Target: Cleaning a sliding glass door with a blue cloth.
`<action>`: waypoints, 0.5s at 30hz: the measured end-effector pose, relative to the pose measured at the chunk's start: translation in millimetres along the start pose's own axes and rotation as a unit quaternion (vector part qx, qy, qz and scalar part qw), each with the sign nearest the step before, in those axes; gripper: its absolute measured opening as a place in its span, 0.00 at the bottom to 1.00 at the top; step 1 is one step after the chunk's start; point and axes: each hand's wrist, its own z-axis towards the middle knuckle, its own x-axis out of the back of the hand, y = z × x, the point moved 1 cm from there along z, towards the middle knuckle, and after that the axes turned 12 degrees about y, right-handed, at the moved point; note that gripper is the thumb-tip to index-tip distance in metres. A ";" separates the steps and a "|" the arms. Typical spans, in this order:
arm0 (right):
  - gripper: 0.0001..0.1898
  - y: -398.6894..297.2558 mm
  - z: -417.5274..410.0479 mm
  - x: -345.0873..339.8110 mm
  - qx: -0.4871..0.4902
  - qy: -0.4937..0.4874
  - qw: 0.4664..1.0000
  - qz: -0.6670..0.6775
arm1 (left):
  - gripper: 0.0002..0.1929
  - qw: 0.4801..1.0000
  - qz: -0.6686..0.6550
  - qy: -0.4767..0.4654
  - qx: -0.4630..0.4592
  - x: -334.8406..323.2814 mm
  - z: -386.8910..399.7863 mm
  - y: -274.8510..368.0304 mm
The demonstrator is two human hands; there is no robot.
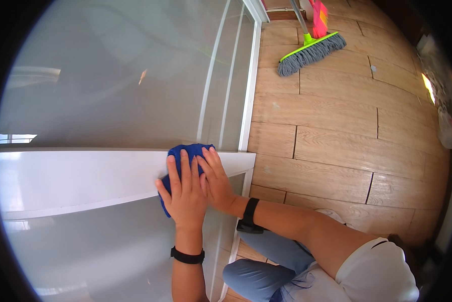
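Observation:
A blue cloth (185,151) lies against the white frame bar (86,177) between two frosted glass panels. My left hand (184,188) presses flat on the cloth with its fingers spread a little, and part of the cloth hangs out below the thumb. Close beside it, my right hand (216,181) rests on the cloth's right part, its fingers pointing up and to the left. The two hands touch or overlap at their inner edges. Both wrists wear black bands. Neither hand is seen gripping the cloth.
The upper frosted panel (128,75) and lower panel (109,249) flank the bar. On the wood-look tiled floor (335,128) stands a mop with a lime-green holder and grey strands (312,54), next to a pink and orange broom (320,19). My bent knees are at the bottom.

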 end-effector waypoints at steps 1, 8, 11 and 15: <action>0.25 6.3 -4.0 2.1 -0.003 0.000 1.000 -0.001 | 0.19 1.000 -0.021 -0.017 0.001 -4.4 -3.8 5.6; 0.27 50.7 -32.5 20.7 -0.035 -0.028 0.998 -0.043 | 0.22 0.997 -0.044 -0.053 -0.040 -35.0 -25.4 46.9; 0.28 64.9 -44.6 27.8 -0.055 -0.046 0.996 -0.059 | 0.24 0.994 -0.055 -0.072 -0.069 -48.9 -33.6 59.8; 0.29 77.0 -53.5 35.3 -0.074 -0.081 0.989 -0.096 | 0.24 0.983 -0.094 -0.124 -0.092 -57.5 -36.7 69.1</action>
